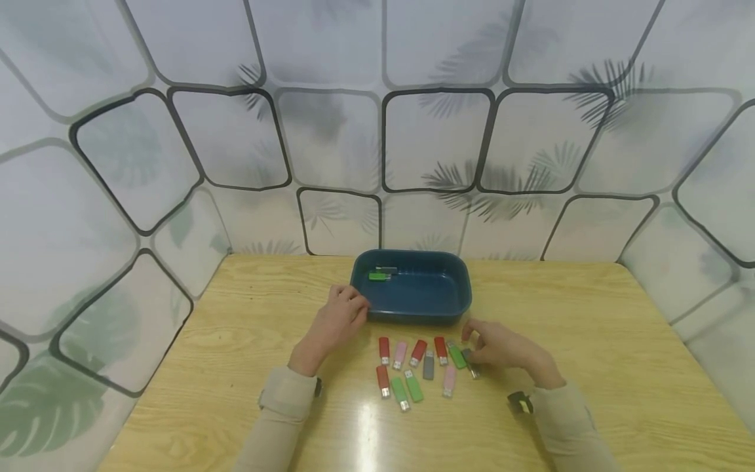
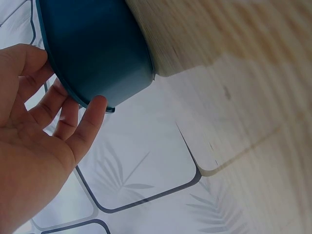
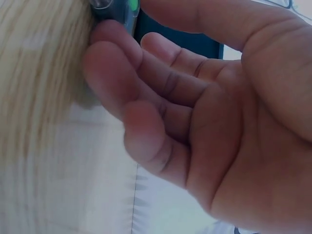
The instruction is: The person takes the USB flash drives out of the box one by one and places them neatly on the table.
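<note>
My left hand (image 1: 337,320) grips the left front corner of a dark blue plastic bin (image 1: 407,320); in the left wrist view its fingers (image 2: 90,122) lie at the rim (image 2: 63,80). Two USB sticks, one green (image 1: 379,277) and one grey (image 1: 387,269), lie inside at the bin's left. My right hand (image 1: 498,344) has its curled fingertips right at a grey USB stick (image 1: 471,366), the rightmost in the group. Close up, that grey stick (image 3: 113,9) shows past the fingers (image 3: 109,73); I cannot tell whether they pinch it.
Before the bin lie several USB sticks in two loose rows: red (image 1: 384,351), pink (image 1: 400,355), green (image 1: 456,354) and grey (image 1: 428,366). They rest on a light wooden table (image 1: 236,393). A patterned curtain (image 1: 436,137) rises behind and along both sides.
</note>
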### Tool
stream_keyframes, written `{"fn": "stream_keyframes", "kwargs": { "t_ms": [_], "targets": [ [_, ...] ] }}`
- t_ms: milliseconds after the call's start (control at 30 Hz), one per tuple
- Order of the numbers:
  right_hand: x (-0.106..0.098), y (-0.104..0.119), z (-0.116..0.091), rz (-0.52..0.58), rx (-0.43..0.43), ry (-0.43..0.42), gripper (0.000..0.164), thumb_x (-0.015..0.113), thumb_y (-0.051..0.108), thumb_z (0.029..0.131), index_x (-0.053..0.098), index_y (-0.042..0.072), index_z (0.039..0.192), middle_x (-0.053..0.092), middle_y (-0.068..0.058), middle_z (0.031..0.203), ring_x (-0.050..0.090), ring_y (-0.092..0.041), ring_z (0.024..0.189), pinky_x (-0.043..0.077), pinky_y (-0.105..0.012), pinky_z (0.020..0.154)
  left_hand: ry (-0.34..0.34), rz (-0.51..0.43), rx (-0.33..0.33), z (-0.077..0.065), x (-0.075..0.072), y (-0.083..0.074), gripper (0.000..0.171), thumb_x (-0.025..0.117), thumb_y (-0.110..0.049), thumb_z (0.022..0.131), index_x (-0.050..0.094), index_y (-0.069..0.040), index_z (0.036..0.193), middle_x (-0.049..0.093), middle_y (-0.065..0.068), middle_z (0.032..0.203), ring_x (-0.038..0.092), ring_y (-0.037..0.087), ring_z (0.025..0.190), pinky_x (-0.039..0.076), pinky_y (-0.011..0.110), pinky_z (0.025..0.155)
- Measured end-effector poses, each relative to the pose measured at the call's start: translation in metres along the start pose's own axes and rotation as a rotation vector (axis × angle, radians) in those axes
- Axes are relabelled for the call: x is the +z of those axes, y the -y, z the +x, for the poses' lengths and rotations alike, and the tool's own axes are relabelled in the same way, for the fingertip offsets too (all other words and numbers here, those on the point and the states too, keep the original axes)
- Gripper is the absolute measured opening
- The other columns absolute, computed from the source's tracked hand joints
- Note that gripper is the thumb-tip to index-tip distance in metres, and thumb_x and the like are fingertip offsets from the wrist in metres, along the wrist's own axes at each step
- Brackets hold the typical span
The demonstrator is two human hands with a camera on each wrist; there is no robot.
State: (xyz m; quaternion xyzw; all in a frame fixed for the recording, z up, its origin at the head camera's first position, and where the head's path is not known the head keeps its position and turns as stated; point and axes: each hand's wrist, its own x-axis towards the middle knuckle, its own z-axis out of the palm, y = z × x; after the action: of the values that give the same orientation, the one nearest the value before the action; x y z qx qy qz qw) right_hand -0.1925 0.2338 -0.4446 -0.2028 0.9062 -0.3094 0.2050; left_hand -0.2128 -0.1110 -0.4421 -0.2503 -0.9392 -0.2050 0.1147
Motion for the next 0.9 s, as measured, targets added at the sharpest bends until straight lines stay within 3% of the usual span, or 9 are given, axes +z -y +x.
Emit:
{"fn": "stream_keyframes", "kwargs": {
  "t_ms": [200,367,500,633,900],
  "targets": [
    [-0.016,-0.004,0.0,0.0,-0.085,-0.173,0.009,0.062,0.009,0.093,0.061,0.006,0.101,0.059,-0.001,0.069,0.053,-0.01,0.057,0.045,-0.025,0.051,-0.001,-0.003,0.0,0.0,0.001,0.001,0.013,0.059,-0.013,0.098,0.073,-0.011,0.098,0.06,0.004,0.1,0.047,0.027,0.112,0.055,0.04,0.077],
    [-0.025,0.002,-0.001,0.03,-0.13,-0.332,0.006,0.06,0.011,0.097,0.063,0.006,0.099,0.06,-0.004,0.069,0.052,-0.01,0.056,0.045,-0.026,0.051,-0.009,0.002,0.016,-0.001,0.001,0.002,0.013,0.06,-0.012,0.098,0.072,-0.01,0.098,0.06,0.005,0.1,0.047,0.027,0.112,0.055,0.039,0.077],
    [-0.026,0.012,0.007,-0.015,-0.191,-0.421,0.005,0.062,0.009,0.096,0.065,0.005,0.098,0.064,0.0,0.079,0.056,-0.009,0.068,0.048,-0.027,0.059,-0.009,-0.001,0.018,-0.001,0.0,0.002,0.013,0.06,-0.012,0.098,0.072,-0.01,0.098,0.06,0.005,0.101,0.047,0.027,0.112,0.055,0.039,0.079],
    [-0.03,0.027,0.017,-0.067,-0.235,-0.445,0.007,0.064,0.008,0.096,0.066,0.004,0.1,0.066,0.001,0.086,0.059,-0.011,0.076,0.049,-0.03,0.066,0.0,-0.01,0.007,-0.001,-0.001,0.002,0.013,0.059,-0.013,0.098,0.072,-0.009,0.099,0.06,0.004,0.101,0.047,0.027,0.112,0.055,0.039,0.078],
    [-0.04,0.051,0.041,-0.115,-0.271,-0.401,0.006,0.063,0.011,0.096,0.065,0.008,0.1,0.067,0.0,0.086,0.062,-0.012,0.076,0.053,-0.035,0.069,0.01,-0.005,0.006,0.0,0.001,0.002,0.014,0.059,-0.013,0.099,0.072,-0.009,0.099,0.06,0.005,0.102,0.047,0.027,0.112,0.055,0.04,0.08]
  ]
}}
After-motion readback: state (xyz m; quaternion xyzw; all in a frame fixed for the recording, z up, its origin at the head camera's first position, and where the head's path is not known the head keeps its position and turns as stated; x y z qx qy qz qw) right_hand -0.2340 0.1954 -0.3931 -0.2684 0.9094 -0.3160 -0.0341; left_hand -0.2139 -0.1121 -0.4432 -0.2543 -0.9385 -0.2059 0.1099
